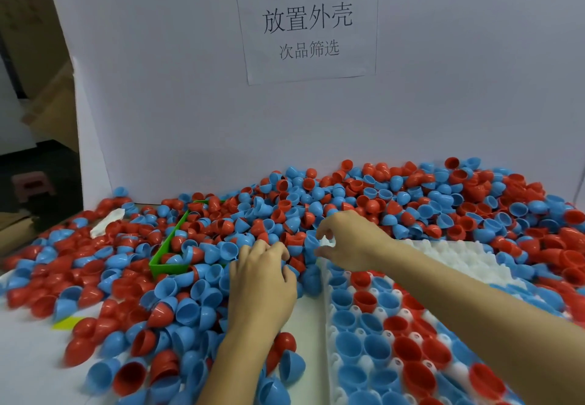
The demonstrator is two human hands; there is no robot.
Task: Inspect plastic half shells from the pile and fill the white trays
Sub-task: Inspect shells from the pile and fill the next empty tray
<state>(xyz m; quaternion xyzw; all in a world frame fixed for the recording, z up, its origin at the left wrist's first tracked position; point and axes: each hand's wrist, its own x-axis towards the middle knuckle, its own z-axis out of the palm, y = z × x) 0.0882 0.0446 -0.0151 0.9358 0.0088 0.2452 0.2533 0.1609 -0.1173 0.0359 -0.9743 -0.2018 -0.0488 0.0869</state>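
Note:
A big pile of red and blue plastic half shells (pixel 411 202) covers the table from left to right. At the right lies a white tray (pixel 449 254); its near sockets hold blue and red shells open side up, and its far rows are bare. My right hand (pixel 351 241) reaches over the tray's far left corner and pinches a blue half shell (pixel 311 244) between thumb and fingers. My left hand (pixel 262 284) lies palm down on the pile just left of the tray, with its fingers curled into the shells; their tips are buried.
A green bin (pixel 164 248) sits half buried in shells to the left of my hands. A crumpled white wrapper (pixel 107 222) lies at the far left, a yellow slip (pixel 66 322) near the front. A white board with a paper sign (pixel 307 24) closes off the back.

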